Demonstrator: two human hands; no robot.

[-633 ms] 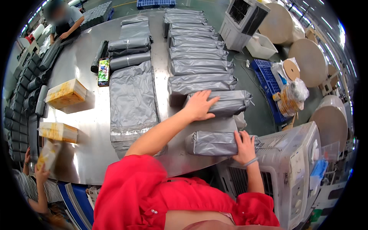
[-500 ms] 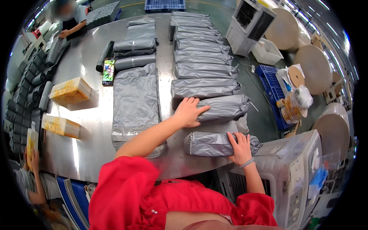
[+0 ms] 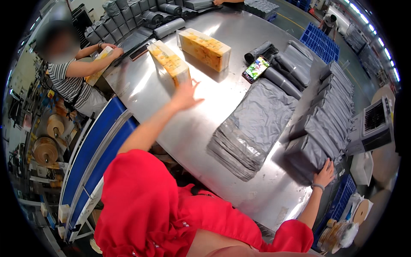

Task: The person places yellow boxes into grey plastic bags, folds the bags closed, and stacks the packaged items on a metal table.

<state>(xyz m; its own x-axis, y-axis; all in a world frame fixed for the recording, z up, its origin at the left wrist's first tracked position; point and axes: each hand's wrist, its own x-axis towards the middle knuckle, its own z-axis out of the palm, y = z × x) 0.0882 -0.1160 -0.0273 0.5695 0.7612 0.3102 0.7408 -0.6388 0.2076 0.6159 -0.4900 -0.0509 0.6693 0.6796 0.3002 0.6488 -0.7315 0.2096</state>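
My left hand (image 3: 186, 97) reaches out over the table with fingers spread, at the near end of an upright white-and-yellow pack (image 3: 169, 62). Nothing is held in it. A second pack of the same kind (image 3: 205, 48) stands just to the right. My right hand (image 3: 324, 173) grips the near end of a grey plastic-wrapped parcel (image 3: 305, 157), the closest of a row of similar parcels (image 3: 329, 105). Between my hands lies a stack of flat grey plastic bags (image 3: 257, 124).
A phone with a lit screen (image 3: 256, 69) rests by rolled grey bags (image 3: 282, 81). On the left, a person in a striped top (image 3: 72, 77) handles another yellow pack (image 3: 99, 64) beside a blue conveyor (image 3: 92, 171). Grey parcels (image 3: 124, 19) are piled along the far left edge.
My view has turned left. My left hand has left the row of parcels and stretched toward the yellow packs. The separate near parcel now stands against the row, my right hand still on it.
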